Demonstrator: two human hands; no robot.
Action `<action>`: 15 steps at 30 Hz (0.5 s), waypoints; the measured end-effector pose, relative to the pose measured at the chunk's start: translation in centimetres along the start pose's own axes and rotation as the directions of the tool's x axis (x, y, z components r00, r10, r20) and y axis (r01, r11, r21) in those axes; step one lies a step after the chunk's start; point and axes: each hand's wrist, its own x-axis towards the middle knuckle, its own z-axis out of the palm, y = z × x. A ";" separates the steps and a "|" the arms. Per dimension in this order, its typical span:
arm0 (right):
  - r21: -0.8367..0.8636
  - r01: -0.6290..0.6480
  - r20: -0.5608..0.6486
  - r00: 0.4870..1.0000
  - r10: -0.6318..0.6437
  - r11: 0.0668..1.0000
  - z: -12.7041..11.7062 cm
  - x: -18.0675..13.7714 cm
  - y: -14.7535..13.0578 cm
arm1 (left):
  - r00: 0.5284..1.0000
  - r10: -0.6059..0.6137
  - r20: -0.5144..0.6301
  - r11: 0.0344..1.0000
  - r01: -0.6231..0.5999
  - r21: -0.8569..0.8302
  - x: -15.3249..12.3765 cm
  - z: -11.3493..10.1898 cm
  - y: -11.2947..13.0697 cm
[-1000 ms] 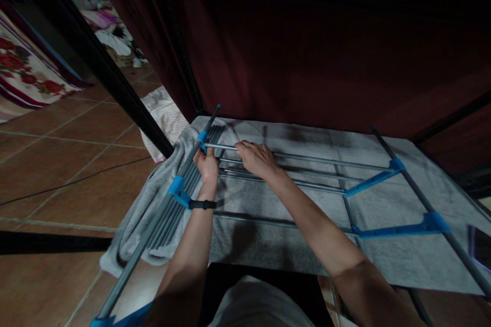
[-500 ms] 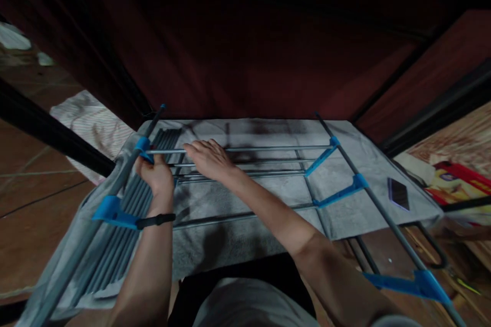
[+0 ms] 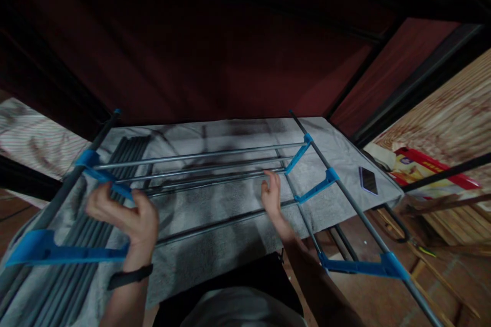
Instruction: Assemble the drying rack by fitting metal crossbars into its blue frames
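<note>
A rack frame of grey metal tubes with blue plastic brackets lies over the grey cloth. My left hand, with a dark band on its wrist, is by the upper left blue bracket. Its fingers are half curled, thumb apart, with nothing seen between them. My right hand is raised near the right end of the inner crossbars, its fingers loosely bent and holding nothing visible. Right of it are a blue bracket and a second blue bracket. The top crossbar spans both sides.
Several loose grey tubes lie bundled at the left on the cloth-covered table. A phone rests near its right edge. Beyond stand a dark red panel and, at right, a red and yellow package.
My right hand has left the top crossbar and moved right and nearer me. My left hand has come away from the crossbar's left end, toward me. The view has shifted right.
</note>
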 end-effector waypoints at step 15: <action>0.074 -0.284 -0.416 0.862 0.289 0.956 -3.5 8.2 9.6 | 0.565 0.641 0.519 0.749 -0.608 -0.264 -4.5 7.4 13.7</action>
